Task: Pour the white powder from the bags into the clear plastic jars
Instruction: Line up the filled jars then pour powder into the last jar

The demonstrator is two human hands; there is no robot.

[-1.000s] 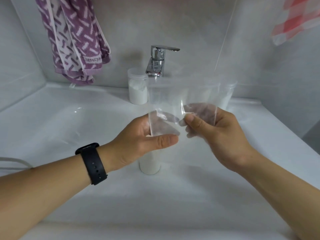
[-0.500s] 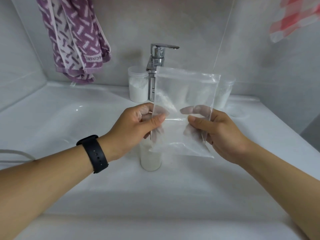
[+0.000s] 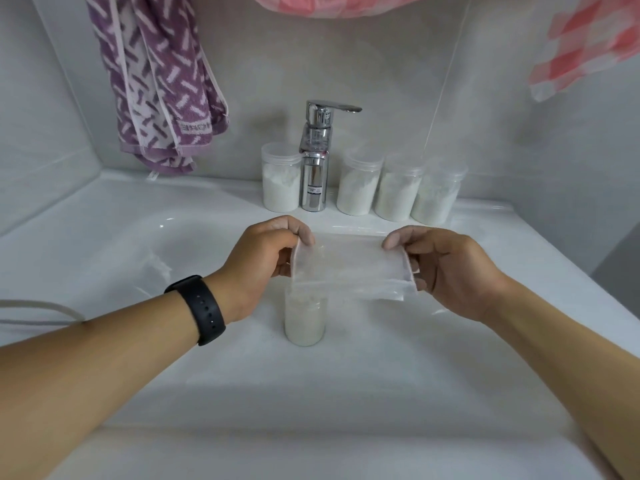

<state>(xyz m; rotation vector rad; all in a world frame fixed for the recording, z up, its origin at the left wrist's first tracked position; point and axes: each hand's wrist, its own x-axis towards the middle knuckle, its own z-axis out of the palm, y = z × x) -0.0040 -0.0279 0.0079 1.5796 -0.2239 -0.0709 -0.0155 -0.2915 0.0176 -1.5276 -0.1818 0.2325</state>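
Note:
A clear plastic bag [image 3: 349, 268], nearly empty and dusted white, is stretched flat between my hands over the sink. My left hand [image 3: 263, 258] pinches its left edge and my right hand [image 3: 446, 268] pinches its right edge. Directly under the bag's left end stands an open clear jar [image 3: 304, 320] filled with white powder; the bag covers its mouth. Several more jars with powder line the back ledge: one [image 3: 280, 180] left of the tap, others [image 3: 358, 185], [image 3: 398, 190], [image 3: 436, 194] to its right.
A chrome tap [image 3: 317, 157] stands at the back middle of the white sink [image 3: 173, 341]. A crumpled clear bag [image 3: 152, 265] lies in the basin at left. A purple towel [image 3: 159, 77] and pink checked cloths [image 3: 585, 46] hang above.
The bag was held upright in front of the tap; now it is lowered and turned flat above the jar, with my hands moved apart to its two ends. The camera view has tilted down.

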